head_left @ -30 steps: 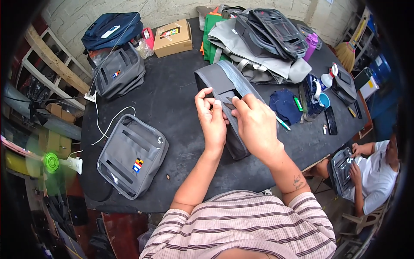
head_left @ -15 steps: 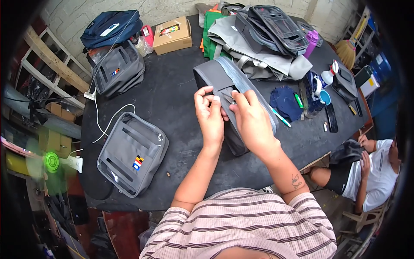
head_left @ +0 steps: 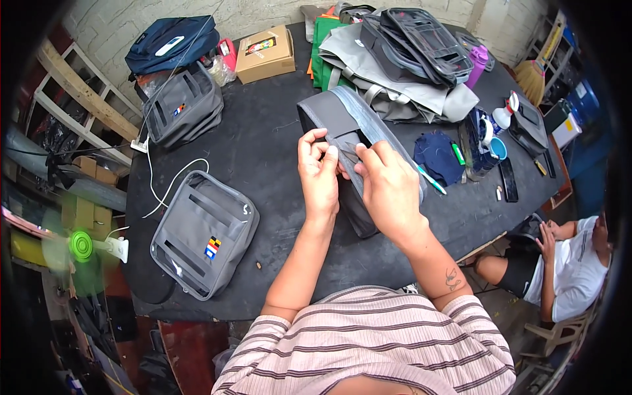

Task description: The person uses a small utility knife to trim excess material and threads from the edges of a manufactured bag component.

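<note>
Both hands work on one grey bag lying near the middle of the black table. Left hand has fingers curled, pinching the bag's edge strip; right hand is closed on the same strip just beside it, fingertips nearly touching the left's. A small dark tool may sit between the fingers, too small to tell.

Counts: two more grey bags lie flat on the person's left, one near with a small coloured patch, one farther back. One navy backpack at the far left corner, one cardboard box beside it. One pile of grey and dark bags at the far right, green fabric under it. One navy cloth, one green marker, one purple bottle, one black phone. One white cable.

Room: pale brick wall, wooden frames left, green fan. A second person sits low on the right.
</note>
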`<state>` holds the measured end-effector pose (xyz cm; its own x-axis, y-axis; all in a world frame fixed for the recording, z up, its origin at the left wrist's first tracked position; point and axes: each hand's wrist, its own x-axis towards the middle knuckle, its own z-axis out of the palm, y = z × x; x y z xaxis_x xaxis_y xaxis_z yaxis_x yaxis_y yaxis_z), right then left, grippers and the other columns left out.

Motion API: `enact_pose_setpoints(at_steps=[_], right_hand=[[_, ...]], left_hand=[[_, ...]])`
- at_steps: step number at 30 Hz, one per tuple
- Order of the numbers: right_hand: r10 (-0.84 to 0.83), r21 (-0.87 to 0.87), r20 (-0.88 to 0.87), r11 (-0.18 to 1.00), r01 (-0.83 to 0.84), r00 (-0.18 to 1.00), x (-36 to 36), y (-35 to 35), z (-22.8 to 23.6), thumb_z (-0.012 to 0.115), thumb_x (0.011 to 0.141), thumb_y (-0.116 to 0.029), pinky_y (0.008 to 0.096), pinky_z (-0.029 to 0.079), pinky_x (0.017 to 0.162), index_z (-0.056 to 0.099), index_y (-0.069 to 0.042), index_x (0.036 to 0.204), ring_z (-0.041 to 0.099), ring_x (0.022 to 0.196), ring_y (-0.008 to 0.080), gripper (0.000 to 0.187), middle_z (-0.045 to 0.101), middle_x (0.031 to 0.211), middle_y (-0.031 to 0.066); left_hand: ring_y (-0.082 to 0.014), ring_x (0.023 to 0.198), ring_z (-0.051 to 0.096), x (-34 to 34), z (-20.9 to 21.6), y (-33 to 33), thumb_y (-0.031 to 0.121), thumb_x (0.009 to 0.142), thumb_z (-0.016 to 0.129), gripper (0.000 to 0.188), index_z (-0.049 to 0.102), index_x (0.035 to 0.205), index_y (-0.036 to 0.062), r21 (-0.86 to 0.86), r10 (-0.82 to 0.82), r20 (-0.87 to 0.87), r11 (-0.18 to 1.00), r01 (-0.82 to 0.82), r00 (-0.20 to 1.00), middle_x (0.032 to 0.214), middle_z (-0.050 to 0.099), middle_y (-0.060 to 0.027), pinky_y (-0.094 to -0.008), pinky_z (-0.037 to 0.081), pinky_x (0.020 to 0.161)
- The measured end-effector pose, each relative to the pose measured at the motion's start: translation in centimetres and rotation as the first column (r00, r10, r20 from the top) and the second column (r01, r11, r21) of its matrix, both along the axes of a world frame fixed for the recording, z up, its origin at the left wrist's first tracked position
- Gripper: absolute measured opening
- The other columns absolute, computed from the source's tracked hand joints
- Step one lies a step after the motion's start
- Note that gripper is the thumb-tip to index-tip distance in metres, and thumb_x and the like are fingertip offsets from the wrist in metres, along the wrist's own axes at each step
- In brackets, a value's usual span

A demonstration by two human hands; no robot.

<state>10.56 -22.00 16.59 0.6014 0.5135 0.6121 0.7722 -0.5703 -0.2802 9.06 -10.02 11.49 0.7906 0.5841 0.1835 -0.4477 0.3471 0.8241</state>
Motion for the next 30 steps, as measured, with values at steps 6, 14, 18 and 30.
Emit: enact_pose_setpoints(at_steps=[6,14,18,30], right_hand=[[-0.007,-0.033,0.019,0.999,0.007,1.0,0.15,0.27,-0.1,0.065,0.083,-0.01,0.039,0.049,0.068,0.063,-0.001,0.106,0.061,0.079,0.0276,0.025,0.057,0.089,0.0112],[0.061,0.024,-0.085,0.998,-0.059,0.995,0.43,0.21,0.08,0.064,0.083,-0.007,0.0415,0.05,0.07,0.062,0.0,0.107,0.062,0.083,0.0302,0.025,0.057,0.09,0.0133],[0.028,0.01,-0.098,1.0,-0.027,0.995,0.34,0.33,-0.13,0.064,0.082,-0.007,0.0413,0.051,0.07,0.062,0.001,0.106,0.063,0.084,0.0304,0.025,0.056,0.091,0.0135],[-0.015,-0.022,0.003,1.0,0.015,1.0,0.03,0.11,0.27,0.066,0.081,-0.01,0.0382,0.05,0.069,0.064,-0.001,0.107,0.062,0.08,0.0276,0.028,0.056,0.089,0.0112]], left_hand=[[-0.0064,0.062,0.051,0.0,0.04,0.0,0.0,0.096,0.049,0.028,0.044,0.124,0.0023,0.007,0.004,0.009,1.0,-0.004,1.0,0.084,0.053,-0.0025,-0.022,0.045,0.053],[-0.0057,0.063,0.05,-0.15,-0.12,0.19,0.002,0.096,0.052,0.029,0.044,0.124,0.0042,-0.007,-0.003,0.017,1.0,0.003,1.0,0.085,0.053,-0.0011,-0.021,0.044,0.054],[-0.0065,0.061,0.052,0.0,-0.12,-0.02,0.001,0.096,0.05,0.028,0.043,0.124,0.0023,-0.033,-0.005,0.022,0.999,0.006,1.0,0.084,0.053,-0.0028,-0.0217,0.045,0.053],[-0.0063,0.062,0.052,-0.04,-0.04,-0.02,0.002,0.096,0.051,0.029,0.043,0.124,0.0021,-0.013,-0.004,0.022,1.0,0.004,1.0,0.085,0.053,-0.0028,-0.0216,0.047,0.054]])
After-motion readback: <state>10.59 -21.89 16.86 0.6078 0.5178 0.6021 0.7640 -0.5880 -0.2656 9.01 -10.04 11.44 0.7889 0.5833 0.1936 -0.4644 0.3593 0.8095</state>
